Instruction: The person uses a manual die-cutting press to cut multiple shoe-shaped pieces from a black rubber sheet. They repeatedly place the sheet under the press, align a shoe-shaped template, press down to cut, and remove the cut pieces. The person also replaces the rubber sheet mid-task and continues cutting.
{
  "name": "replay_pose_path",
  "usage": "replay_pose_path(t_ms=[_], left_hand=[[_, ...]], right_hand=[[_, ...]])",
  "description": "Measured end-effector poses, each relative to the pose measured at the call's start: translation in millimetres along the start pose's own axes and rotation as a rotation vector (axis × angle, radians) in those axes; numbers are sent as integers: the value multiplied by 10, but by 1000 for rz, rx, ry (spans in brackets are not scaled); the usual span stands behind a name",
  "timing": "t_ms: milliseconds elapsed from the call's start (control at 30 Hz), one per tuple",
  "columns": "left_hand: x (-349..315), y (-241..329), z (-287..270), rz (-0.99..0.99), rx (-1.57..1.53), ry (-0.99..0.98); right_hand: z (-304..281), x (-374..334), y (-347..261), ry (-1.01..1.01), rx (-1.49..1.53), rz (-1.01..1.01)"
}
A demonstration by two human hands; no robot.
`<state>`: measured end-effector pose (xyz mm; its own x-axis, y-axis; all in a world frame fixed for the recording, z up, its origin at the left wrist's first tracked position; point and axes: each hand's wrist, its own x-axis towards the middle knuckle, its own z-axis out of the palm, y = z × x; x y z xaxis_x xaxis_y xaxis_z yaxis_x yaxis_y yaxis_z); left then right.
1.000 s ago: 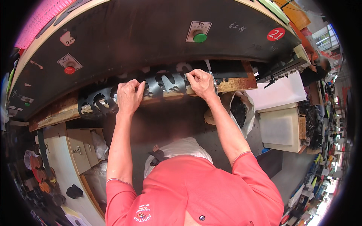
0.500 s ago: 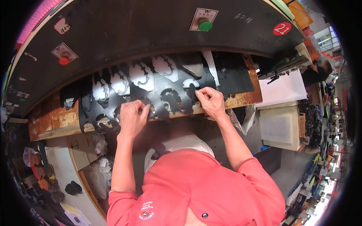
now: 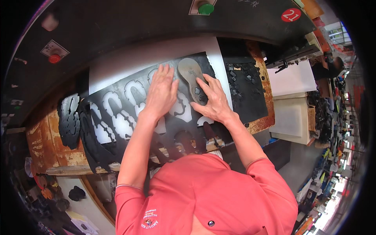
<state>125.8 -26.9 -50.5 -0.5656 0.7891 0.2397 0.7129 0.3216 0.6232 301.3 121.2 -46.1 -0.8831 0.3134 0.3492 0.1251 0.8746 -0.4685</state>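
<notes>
A black sheet (image 3: 181, 124) with several sole-like cut-outs lies over a white board, its front part hanging past the bench edge. On the sheet's far right part rests a grey-brown, sole-shaped die or plate (image 3: 187, 67) with small openings near its lower end. My right hand (image 3: 214, 100) grips that lower end, thumb on the near side and fingers along the right edge. To its left, my left hand (image 3: 159, 93) lies flat on the sheet with fingers stretched forward, holding nothing. Part of the sheet is hidden under both hands.
A dark machine panel (image 3: 129, 19) with a red button (image 3: 54, 58) and a green button (image 3: 205, 9) overhangs the worn bench (image 3: 58, 156). Black scraps (image 3: 70, 121) lie at the left, a dark scrap-strewn mat (image 3: 248, 94) at the right. A person (image 3: 332, 67) is far right.
Both hands have moved from the sheet's front edge farther forward over it. My right hand has let go of the edge and taken the sole-shaped piece; my left hand has flattened out.
</notes>
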Motion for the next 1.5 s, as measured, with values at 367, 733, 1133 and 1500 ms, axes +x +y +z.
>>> replay_pose_path(t_ms=[367,733,1133,1500], left_hand=[[-3,-134,341,188,214,125],[120,-105,291,166,194,120],[203,-92,225,137,166,90],[239,-92,188,172,132,128]], right_hand=[[-369,-127,601,220,1661,522],[-1157,-84,876,528,2115,408],[-995,346,511,506,2559,121],[-1252,349,370,438,2196,294]])
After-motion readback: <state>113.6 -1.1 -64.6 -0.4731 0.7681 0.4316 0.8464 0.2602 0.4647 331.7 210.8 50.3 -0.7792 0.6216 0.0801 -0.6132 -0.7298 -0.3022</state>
